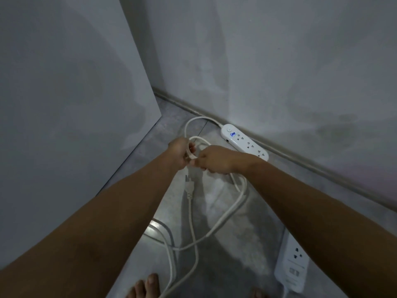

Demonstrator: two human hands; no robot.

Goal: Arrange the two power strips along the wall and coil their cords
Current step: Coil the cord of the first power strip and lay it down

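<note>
- Left hand (179, 153): fingers curled round gathered cord (190, 211) loops, keeping the coil together
- Plug (189, 187) dangles just below
- Right hand (214, 161): fingers pinch the cord, likely feeding another loop
- Lit power strip (245, 141) against wall (279, 72); second strip (292, 265) nearer, on floor (247, 265)

My right forearm (322, 211) covers the far end of the near power strip (293, 267), and left of it the bottom edge cuts off my toes (150, 284).

No readable text, blue lit display (232, 134) on far power strip (249, 143), characters too blurred
</note>
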